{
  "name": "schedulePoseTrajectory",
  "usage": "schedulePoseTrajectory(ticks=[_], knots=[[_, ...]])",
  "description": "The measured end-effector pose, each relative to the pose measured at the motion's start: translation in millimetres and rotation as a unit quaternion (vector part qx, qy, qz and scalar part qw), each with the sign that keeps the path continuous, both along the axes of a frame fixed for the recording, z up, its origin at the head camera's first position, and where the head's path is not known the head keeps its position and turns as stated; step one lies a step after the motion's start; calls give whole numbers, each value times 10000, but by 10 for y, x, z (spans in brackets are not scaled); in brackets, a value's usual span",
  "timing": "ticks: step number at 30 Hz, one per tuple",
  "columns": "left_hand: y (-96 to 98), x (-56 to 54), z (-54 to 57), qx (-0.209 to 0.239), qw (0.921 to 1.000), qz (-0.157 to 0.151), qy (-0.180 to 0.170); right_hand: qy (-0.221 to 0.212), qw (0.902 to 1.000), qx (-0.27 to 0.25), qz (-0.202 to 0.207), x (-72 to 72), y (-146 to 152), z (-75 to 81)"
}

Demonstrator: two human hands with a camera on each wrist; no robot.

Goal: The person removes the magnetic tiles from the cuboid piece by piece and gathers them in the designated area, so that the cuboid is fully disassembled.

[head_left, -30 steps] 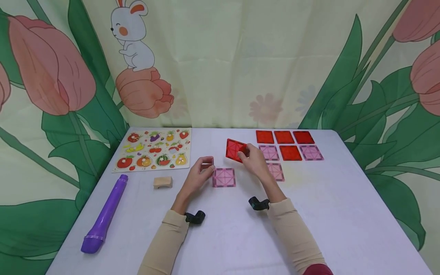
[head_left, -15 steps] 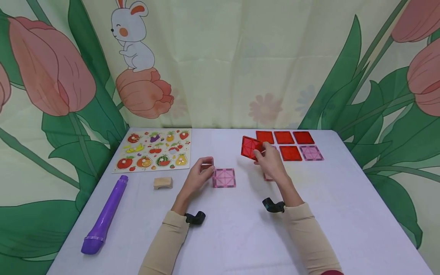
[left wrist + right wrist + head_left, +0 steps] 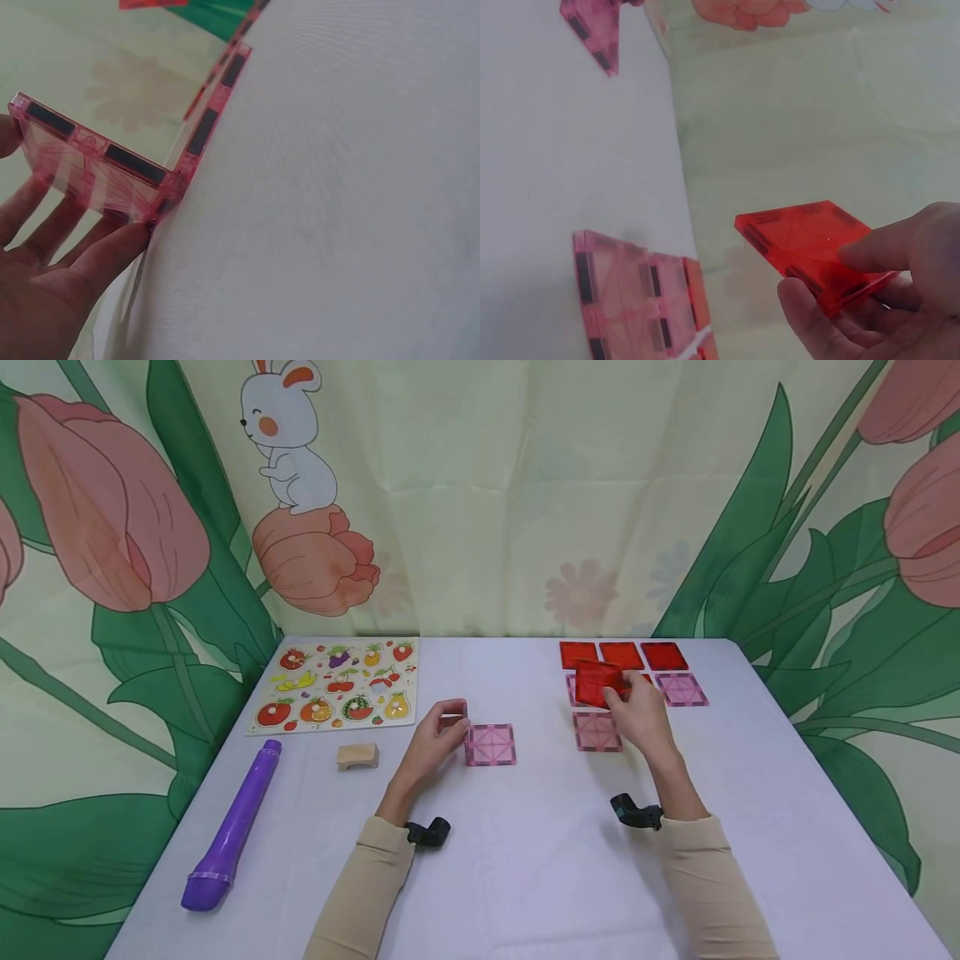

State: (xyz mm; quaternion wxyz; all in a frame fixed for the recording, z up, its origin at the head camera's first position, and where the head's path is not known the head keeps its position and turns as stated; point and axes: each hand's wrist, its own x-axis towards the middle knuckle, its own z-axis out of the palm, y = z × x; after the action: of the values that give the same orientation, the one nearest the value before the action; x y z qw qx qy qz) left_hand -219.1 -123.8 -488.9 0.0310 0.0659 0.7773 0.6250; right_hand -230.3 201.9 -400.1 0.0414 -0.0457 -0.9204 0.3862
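Note:
My left hand (image 3: 429, 745) holds a translucent pink magnetic tile (image 3: 94, 161) upright, its fingers seen through it in the left wrist view. That tile stands at the left edge of a pink magnetic tile lying flat (image 3: 491, 745), and the two meet at a corner. My right hand (image 3: 647, 718) pinches a red magnetic tile (image 3: 799, 236) between thumb and fingers, lifted above the table. Beneath and around it lie the rows of flat tiles, with a pink tile (image 3: 597, 732) nearest. The raised red tile partly hides another pink tile and a red one.
Three red tiles (image 3: 620, 655) line the back right, with a pink tile (image 3: 682, 689) in front. On the left are a fruit puzzle board (image 3: 333, 685), a small wooden arch block (image 3: 357, 756) and a purple toy microphone (image 3: 234, 827). A printed curtain (image 3: 480, 527) closes off the back.
My right hand has moved right with the red tile, from near the flat pink tile to over the tile rows. My left hand has stayed in place.

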Motion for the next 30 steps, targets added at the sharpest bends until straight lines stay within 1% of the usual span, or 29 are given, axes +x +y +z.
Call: schedulePoseTrajectory(ticks=[9,14,22,24,30], knots=[[-5,13,15,-14,10000,35,-13,-190,9996,-131,-178,-8,245,-19],[3,8,13,15,10000,22,-61,-338,9985,-199,-392,-9,366,-40],[14,3,8,77,9999,43,-108,-435,9972,-222,-561,6,583,-124],[11,4,6,91,9999,39,-121,-524,9966,-222,-600,7,641,-154],[8,3,10,104,9999,10,-113,-966,9924,-149,-746,-3,781,-246]])
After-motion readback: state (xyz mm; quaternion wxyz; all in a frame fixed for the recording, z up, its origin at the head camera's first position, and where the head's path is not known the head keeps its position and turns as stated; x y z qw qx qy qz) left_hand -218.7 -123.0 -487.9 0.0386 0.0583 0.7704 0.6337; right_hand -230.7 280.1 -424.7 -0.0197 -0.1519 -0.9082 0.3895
